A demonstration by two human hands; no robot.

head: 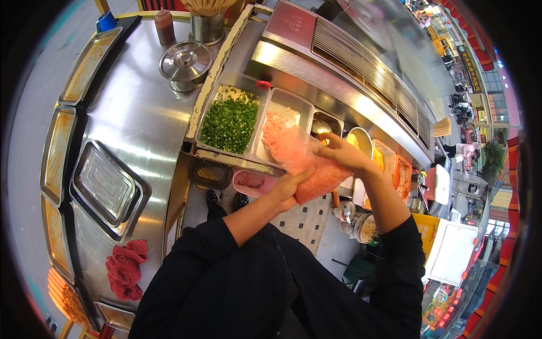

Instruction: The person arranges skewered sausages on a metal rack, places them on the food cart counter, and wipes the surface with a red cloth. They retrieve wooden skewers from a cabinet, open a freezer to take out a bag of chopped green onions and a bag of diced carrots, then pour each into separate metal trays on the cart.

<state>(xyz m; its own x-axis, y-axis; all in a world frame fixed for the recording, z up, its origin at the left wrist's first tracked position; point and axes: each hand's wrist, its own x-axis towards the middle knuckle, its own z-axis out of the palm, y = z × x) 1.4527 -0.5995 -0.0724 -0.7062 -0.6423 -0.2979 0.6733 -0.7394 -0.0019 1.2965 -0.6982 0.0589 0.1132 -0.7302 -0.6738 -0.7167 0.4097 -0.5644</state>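
Observation:
A clear plastic bag of pink minced filling [319, 180] is held in front of me. My left hand [292, 188] grips its near side, thumb on top. My right hand [338, 152] holds the bag's upper right edge, fingers bent over the plastic. The bag's far end lies over a clear plastic tub [302, 111], where more pink filling [275, 125] shows. Just left of it stands a tub of chopped green onion [230, 123]. Where the bag covers the tub, its opening cannot be made out.
A metal grill [360, 59] runs behind the tubs. Steel containers and yellow food [378, 157] stand at right. On the left counter [139, 106] are a lidded pot [185, 63], metal trays [106, 182] and a red cloth [126, 271]. A pink basin [254, 182] is below the tubs.

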